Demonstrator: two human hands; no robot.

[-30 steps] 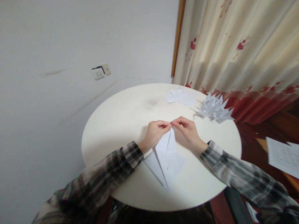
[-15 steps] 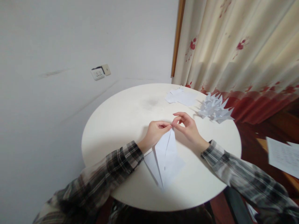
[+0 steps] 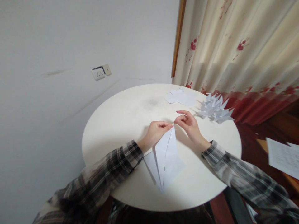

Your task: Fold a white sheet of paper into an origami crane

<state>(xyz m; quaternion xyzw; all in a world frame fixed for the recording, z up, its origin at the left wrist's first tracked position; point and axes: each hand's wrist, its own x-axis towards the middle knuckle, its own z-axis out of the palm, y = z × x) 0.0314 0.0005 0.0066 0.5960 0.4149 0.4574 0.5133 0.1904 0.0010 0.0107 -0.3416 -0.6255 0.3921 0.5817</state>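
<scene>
Got the far tip of a folded white paper [image 3: 168, 152] in a tight pinch, thumb against fingers of the left hand [image 3: 156, 132]. Right hand [image 3: 189, 127] just to the right at that same tip, also in a narrow pinch, plus one finger lifted clear and pointing left. Can't tell for sure if any paper is caught between those right fingertips, way too small to see. Down at the near-middle of a round white table [image 3: 116, 115] for the folded paper: long and pointy, narrow at the far end, wider in the middle, down to another point at the near end. Also a long crease or slit down the middle and a small dark mark near the bottom.

On the far side of the table, some loose white paper pieces [image 3: 184, 97], overlapping and lying flat. Then over at the far right edge, a spiky folded-paper model [image 3: 216, 108], full of upright points. Near the table's far middle, a faint grey smudge.

Beyond that, a pale wall [image 3: 58, 37] at left with a wall socket [image 3: 98, 74] and a beige wall plate [image 3: 106, 69], and a cream and red floral curtain [image 3: 221, 46] at right. Off the table to the right, a printed sheet [image 3: 282, 157]. Plaid sleeves [image 3: 121, 161] on both arms, btw.
</scene>
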